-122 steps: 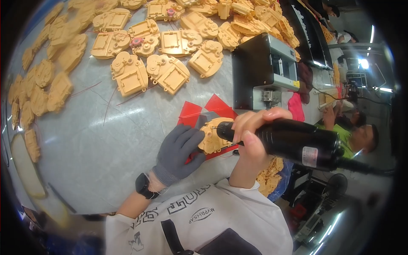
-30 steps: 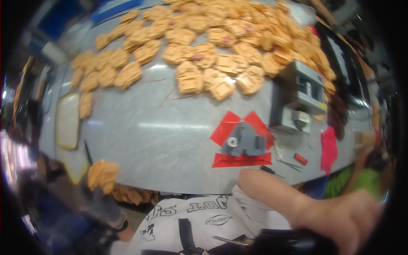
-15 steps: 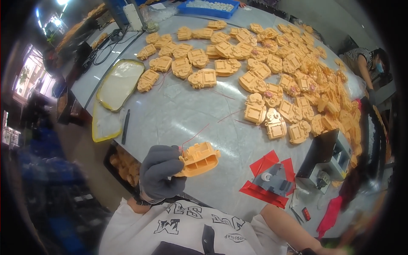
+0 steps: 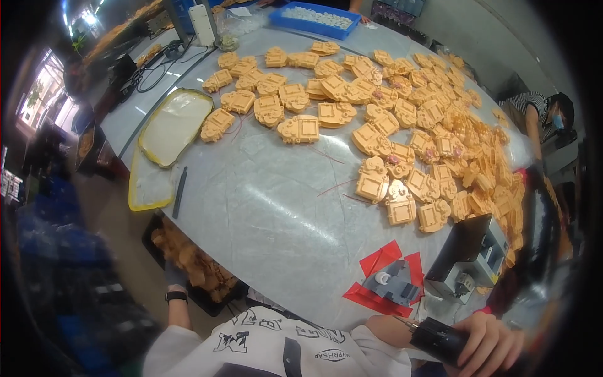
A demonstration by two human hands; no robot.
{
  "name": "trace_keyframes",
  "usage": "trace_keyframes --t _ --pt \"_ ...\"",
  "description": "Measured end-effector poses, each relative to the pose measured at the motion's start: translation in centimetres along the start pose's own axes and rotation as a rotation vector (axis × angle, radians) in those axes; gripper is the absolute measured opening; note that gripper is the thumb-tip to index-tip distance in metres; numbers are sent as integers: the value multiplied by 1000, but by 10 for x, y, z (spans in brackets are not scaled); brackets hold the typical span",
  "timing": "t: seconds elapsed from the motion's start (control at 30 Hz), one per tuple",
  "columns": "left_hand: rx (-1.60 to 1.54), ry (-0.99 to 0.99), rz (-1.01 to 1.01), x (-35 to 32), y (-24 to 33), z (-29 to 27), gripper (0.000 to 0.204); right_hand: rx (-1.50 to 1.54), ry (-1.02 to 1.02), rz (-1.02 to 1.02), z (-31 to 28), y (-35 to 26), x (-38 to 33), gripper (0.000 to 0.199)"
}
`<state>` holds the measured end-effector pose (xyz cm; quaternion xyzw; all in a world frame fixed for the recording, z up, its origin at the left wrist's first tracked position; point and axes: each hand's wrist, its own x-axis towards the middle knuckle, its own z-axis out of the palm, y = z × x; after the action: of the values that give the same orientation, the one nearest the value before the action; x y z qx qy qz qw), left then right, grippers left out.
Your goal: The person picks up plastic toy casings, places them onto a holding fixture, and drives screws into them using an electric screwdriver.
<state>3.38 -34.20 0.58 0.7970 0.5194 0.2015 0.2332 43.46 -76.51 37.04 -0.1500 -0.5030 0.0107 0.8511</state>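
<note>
At the lower right, my bare right hand (image 4: 493, 342) is closed around a black electric screwdriver (image 4: 440, 339), whose thin metal bit points up and to the left. My left hand (image 4: 176, 275), in a grey glove, is lowered beside the table at the edge of a black bin (image 4: 217, 301). Its fingers are hard to make out there. Inside the bin lie several orange plastic housings (image 4: 188, 254). A grey fixture (image 4: 394, 281) with a white round piece is fixed to the tabletop by red tape (image 4: 384, 256), a little ahead of the screwdriver.
Many orange housings (image 4: 298, 129) cover the far and right table (image 4: 264, 201), some with thin red wires. A black-and-grey metal box (image 4: 461, 261) stands right of the fixture. At left lie a yellow-edged pad (image 4: 176, 125) and black stick (image 4: 179, 191). A blue tray (image 4: 314, 19) and co-worker (image 4: 534, 103) are farther off.
My left hand has gone from over the table down to the bin, and the orange housing it held is no longer in it. My right hand has come into view with the screwdriver.
</note>
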Motion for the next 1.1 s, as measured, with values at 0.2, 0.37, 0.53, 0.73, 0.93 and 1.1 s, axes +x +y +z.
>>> trace_keyframes --t 0.2,0.37,0.53,0.73,0.93,1.1 --pt "-553 273 586 82 325 -63 39 -215 141 -140 -6 -15 -21 35" --pt "675 112 442 239 359 60 77 -463 248 28 -5 -12 -44 42" --pt "304 29 668 212 343 80 54 -634 479 -36 -2 -84 -113 43" --pt "-136 -328 941 84 395 75 54 -892 1014 -123 1 -94 -162 51" --pt "-358 -969 1629 -93 516 70 68 -872 1026 -109 -13 -86 -157 48" --pt "-375 -978 1569 -134 539 92 66 -902 903 -131 -9 -101 -156 50"
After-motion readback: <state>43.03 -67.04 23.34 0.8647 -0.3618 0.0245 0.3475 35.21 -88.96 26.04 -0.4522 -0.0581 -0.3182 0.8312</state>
